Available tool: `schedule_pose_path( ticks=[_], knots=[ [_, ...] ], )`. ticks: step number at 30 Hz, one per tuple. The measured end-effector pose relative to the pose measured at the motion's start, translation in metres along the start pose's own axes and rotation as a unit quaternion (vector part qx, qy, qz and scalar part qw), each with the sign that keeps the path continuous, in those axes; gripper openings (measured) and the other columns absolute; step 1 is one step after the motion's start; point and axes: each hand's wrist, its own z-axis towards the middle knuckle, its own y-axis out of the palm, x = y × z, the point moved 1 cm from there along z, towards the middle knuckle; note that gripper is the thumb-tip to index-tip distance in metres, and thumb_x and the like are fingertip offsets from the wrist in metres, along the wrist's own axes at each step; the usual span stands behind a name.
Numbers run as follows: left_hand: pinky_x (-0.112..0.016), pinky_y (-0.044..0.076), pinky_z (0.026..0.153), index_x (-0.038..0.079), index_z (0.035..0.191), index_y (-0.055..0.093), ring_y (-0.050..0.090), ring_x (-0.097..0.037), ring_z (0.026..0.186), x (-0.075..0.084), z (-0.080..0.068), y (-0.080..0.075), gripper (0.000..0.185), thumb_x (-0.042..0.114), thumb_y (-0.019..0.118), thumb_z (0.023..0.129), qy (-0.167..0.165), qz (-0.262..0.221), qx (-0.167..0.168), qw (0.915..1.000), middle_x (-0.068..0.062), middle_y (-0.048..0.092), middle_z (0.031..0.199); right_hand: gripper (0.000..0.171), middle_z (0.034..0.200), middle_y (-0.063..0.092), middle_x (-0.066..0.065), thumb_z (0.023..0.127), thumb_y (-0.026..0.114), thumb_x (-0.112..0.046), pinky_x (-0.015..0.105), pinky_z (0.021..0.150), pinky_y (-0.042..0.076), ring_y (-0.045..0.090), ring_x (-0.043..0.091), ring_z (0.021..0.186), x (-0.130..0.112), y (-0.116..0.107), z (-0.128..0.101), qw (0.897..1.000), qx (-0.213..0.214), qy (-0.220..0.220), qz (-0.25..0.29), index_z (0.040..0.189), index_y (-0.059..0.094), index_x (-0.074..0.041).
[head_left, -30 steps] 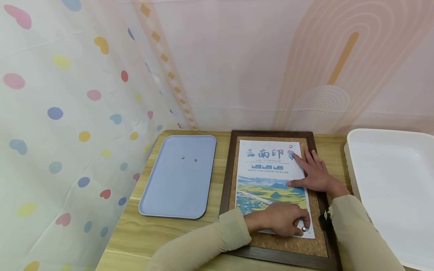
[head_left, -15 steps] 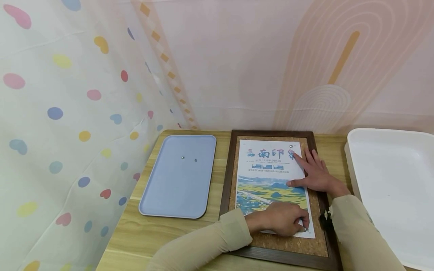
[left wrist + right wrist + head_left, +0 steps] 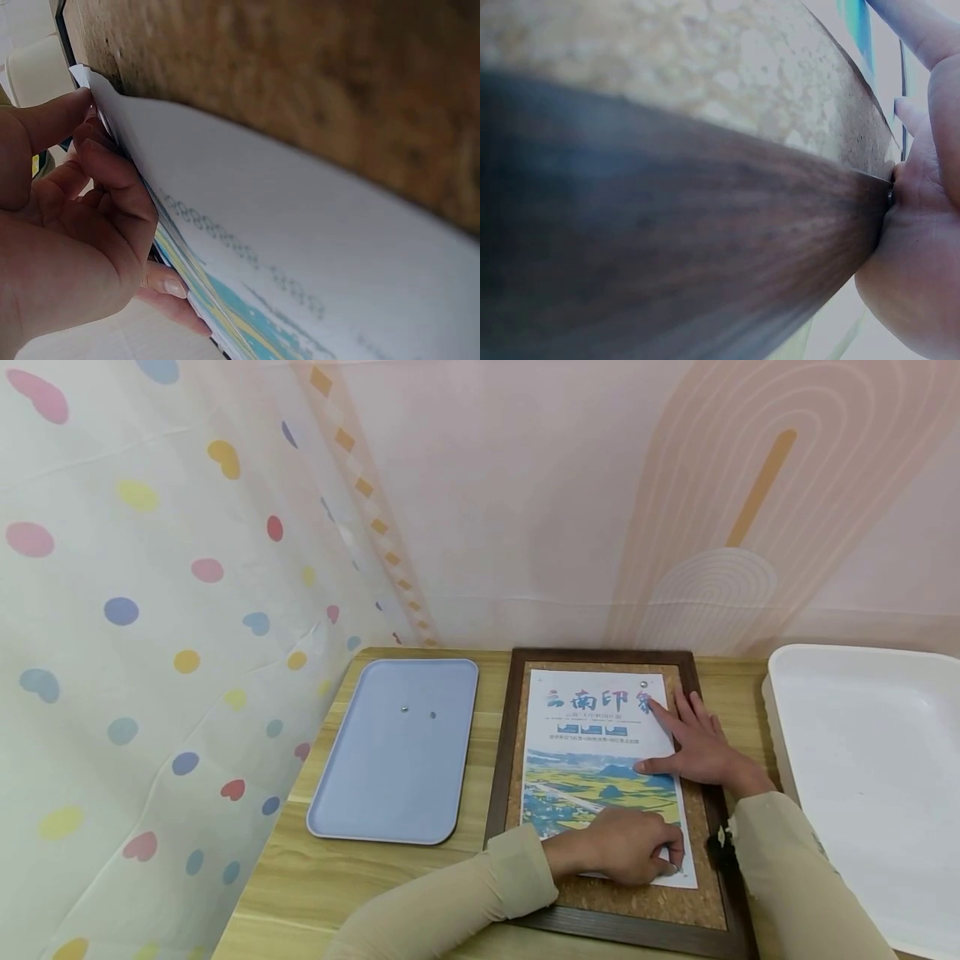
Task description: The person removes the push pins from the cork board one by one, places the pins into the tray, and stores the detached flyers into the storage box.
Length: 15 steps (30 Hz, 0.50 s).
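Observation:
A cork board in a dark wooden frame (image 3: 501, 777) lies on the table with a printed poster (image 3: 592, 752) on it. A silver pushpin (image 3: 642, 683) holds the poster's top right corner. My left hand (image 3: 670, 862) reaches across to the poster's bottom right corner, and its curled fingers pinch a second pushpin (image 3: 673, 867) that barely shows. In the left wrist view the fingers (image 3: 112, 172) lie against the poster's edge (image 3: 300, 247). My right hand (image 3: 678, 742) rests flat on the poster's right edge, fingers spread.
A light blue tray (image 3: 390, 793) left of the board holds two loose pushpins (image 3: 404, 709) (image 3: 432, 715). A white bin (image 3: 774, 718) stands at the right. Curtains hang close on the left and behind. The wooden tabletop (image 3: 300, 885) shows in front of the tray.
My left fingers have closed further over the pushpin at the bottom right corner, so less of it shows. The right hand has stayed still.

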Motion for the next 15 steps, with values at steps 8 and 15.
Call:
schedule_pose_path(
  ticks=[8,15],
  knots=[
    [-0.015,0.038,0.055,0.029,0.100,0.065,0.050,0.003,0.065,-0.0003,-0.0003,0.0006,0.007,0.029,0.058,0.101,0.002,0.004,0.004,1.0000,0.016,0.056,0.082,0.114,0.160,-0.013,0.029,0.077,0.076,-0.057,0.072,0.109,-0.009,-0.022,0.048,0.145,0.0008,0.0006,0.0005,1.000,0.002,0.001,-0.002,0.159,0.012,-0.011],
    [-0.016,0.037,0.055,0.029,0.099,0.064,0.050,0.002,0.066,0.0000,-0.0014,0.0004,0.006,0.029,0.058,0.101,0.003,0.003,0.004,1.0000,0.015,0.055,0.083,0.114,0.160,-0.013,0.029,0.077,0.076,-0.056,0.071,0.109,-0.009,-0.022,0.048,0.145,0.0001,0.0008,0.0008,1.000,0.002,0.003,0.000,0.159,0.012,-0.010]
  ],
)
